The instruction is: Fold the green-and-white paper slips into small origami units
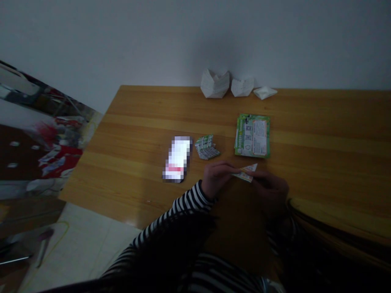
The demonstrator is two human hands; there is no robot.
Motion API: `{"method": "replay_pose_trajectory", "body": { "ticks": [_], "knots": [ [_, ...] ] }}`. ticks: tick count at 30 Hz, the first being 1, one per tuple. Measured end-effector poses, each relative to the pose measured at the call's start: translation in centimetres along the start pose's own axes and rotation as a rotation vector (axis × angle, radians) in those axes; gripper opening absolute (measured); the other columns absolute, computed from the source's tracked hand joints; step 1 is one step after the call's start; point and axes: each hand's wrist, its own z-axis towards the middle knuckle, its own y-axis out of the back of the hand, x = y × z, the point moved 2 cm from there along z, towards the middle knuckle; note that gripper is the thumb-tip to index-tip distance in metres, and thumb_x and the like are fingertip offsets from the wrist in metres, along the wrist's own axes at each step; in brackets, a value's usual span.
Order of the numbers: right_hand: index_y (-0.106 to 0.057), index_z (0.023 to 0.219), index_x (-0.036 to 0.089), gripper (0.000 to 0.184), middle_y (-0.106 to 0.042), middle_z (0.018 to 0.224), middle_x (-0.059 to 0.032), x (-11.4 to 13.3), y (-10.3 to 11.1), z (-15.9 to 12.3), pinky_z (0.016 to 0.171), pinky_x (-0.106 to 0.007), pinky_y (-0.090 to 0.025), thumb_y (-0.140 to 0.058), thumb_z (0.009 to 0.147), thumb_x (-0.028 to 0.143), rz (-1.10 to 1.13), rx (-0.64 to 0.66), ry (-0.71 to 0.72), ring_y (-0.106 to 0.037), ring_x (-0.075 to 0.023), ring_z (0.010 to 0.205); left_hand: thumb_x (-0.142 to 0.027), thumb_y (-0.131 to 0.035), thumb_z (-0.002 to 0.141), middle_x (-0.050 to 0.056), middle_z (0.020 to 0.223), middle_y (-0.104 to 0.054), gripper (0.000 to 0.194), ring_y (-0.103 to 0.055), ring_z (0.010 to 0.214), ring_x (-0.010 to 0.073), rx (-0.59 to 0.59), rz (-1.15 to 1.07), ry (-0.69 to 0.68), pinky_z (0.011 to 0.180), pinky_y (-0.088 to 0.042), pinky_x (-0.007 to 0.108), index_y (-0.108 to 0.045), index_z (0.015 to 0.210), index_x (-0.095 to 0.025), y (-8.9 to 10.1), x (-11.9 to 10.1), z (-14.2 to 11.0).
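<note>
Now, left hand (pixel 216 178): fingertips pinched on folded paper (pixel 245 176)
Right hand (pixel 272 188): likewise
Folded paper between fingers: uneven pressure could skew creases

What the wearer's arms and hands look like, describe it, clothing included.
The left hand and right hand are bare, without gloves. The left sleeve is long, with narrow black and white bands reaching the wrist. The right sleeve is mostly in shadow; only faint stripes show.
</note>
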Motion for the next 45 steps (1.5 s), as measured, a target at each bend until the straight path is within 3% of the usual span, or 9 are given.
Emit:
{"method": "replay_pose_trajectory", "body": {
  "ticks": [7,10,15,21,25,28,33,37,45],
  "knots": [
    [-0.075,0.079,0.025,0.012,-0.075,0.083,-0.0003,1.5,-0.4,-0.2,0.070,-0.032,-0.057,-0.067,0.076,0.016,-0.062,-0.079,0.174,-0.071,-0.0193,0.075,-0.017,-0.063,0.083,0.006,0.081,-0.073,0.011,-0.068,0.070,0.0124,-0.145,0.111,-0.140,0.063,-0.054,0.022,-0.073,0.087,-0.017,-0.1,-0.9,-0.8],
    [-0.075,0.078,0.025,0.013,-0.075,0.082,0.0001,1.5,-0.1,0.0,0.067,-0.030,-0.056,-0.067,0.076,0.015,-0.026,-0.086,0.173,-0.070,-0.0181,0.073,-0.017,-0.064,0.082,0.007,0.083,-0.073,0.011,-0.068,0.072,0.0129,-0.147,0.086,-0.116,0.065,-0.055,0.023,-0.073,0.088,-0.017,-0.1,-0.9,-0.8],
    [-0.075,0.075,0.022,0.009,-0.075,0.078,-0.0022,0.9,0.2,0.3,0.064,-0.030,-0.056,-0.072,0.070,0.015,0.045,-0.018,0.122,-0.070,-0.0194,0.069,-0.025,-0.072,0.075,0.006,0.074,-0.073,0.009,-0.068,0.068,0.0144,-0.121,-0.231,0.163,0.064,-0.056,0.025,-0.075,0.076,-0.016,-0.5,-0.1,-0.1],
    [-0.071,0.070,0.019,0.003,-0.072,0.068,-0.0013,0.2,-1.2,-0.2,0.057,-0.029,-0.054,-0.074,0.069,0.020,-0.006,-0.272,-0.043,-0.067,-0.0181,0.060,-0.027,-0.082,0.059,0.003,0.062,-0.072,0.016,-0.066,0.057,0.0141,-0.298,-0.382,0.515,0.060,-0.056,0.026,-0.072,0.062,-0.015,-1.4,0.2,-0.2],
    [-0.067,0.068,0.019,0.007,-0.070,0.063,-0.0009,0.5,-1.9,-0.2,0.054,-0.027,-0.052,-0.070,0.073,0.023,0.065,-0.246,-0.121,-0.065,-0.0168,0.056,-0.031,-0.079,0.064,0.003,0.065,-0.072,0.020,-0.065,0.057,0.0140,-0.234,-0.477,0.634,0.059,-0.054,0.027,-0.072,0.070,-0.013,-2.0,0.8,-0.6],
    [-0.063,0.067,0.019,0.012,-0.068,0.061,-0.0005,1.0,-2.2,0.1,0.057,-0.028,-0.053,-0.067,0.077,0.025,0.142,-0.172,-0.127,-0.064,-0.0160,0.056,-0.033,-0.075,0.070,0.003,0.066,-0.071,0.023,-0.064,0.061,0.0130,-0.212,-0.505,0.619,0.062,-0.052,0.025,-0.069,0.068,-0.011,-2.4,1.2,-0.8],
    [-0.061,0.065,0.019,0.018,-0.065,0.057,0.0012,1.1,-2.0,0.6,0.052,-0.024,-0.049,-0.066,0.079,0.029,0.124,-0.098,-0.170,-0.061,-0.0133,0.051,-0.028,-0.078,0.068,0.003,0.083,-0.071,0.036,-0.066,0.075,0.0128,-0.211,-0.539,0.493,0.072,-0.053,0.025,-0.066,0.100,-0.017,-2.2,1.2,-0.5],
    [-0.060,0.065,0.019,0.020,-0.063,0.056,0.0018,0.8,-1.6,0.9,0.053,-0.024,-0.049,-0.065,0.081,0.031,0.112,0.023,-0.147,-0.059,-0.0123,0.051,-0.032,-0.072,0.075,0.007,0.086,-0.073,0.020,-0.067,0.080,0.0165,-0.087,-0.355,0.381,0.076,-0.053,0.030,-0.073,0.086,-0.016,-1.5,1.1,-0.1],
    [-0.057,0.076,0.020,0.016,-0.065,0.062,0.0020,0.4,-2.1,0.7,0.048,-0.022,-0.048,-0.069,0.077,0.030,0.137,-0.134,-0.178,-0.059,-0.0114,0.051,-0.033,-0.076,0.069,0.007,0.075,-0.074,0.021,-0.066,0.068,0.0158,-0.213,-0.335,0.527,0.064,-0.053,0.027,-0.075,0.072,-0.012,-2.1,1.0,-0.5]
  ]
}}
